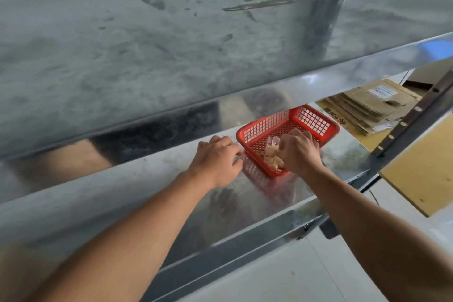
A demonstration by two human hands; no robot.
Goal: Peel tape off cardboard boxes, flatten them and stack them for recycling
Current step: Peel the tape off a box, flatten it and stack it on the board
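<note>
Head view: near the right end of the metal shelf (147, 191), a red basket (311, 117) holds crumpled tape (272, 154). The right hand (300, 152) pinches the tape. The left hand (215, 160), fingers curled, holds the basket's left rim. Flattened cardboard (367, 108) lies stacked beyond the shelf's right end.

We see the lower shelf (147, 193) as bare galvanised metal, smooth and shiny enough to mirror things. The upper shelf (122, 56) is the same metal, duller and mottled. The basket (316, 117) is glossy red plastic lattice. The crumpled tape (272, 154) in it looks like clear, shiny film, though it is blurred. The flattened cardboard (362, 108) is matt brown, with a white paper label (382, 92).
</note>
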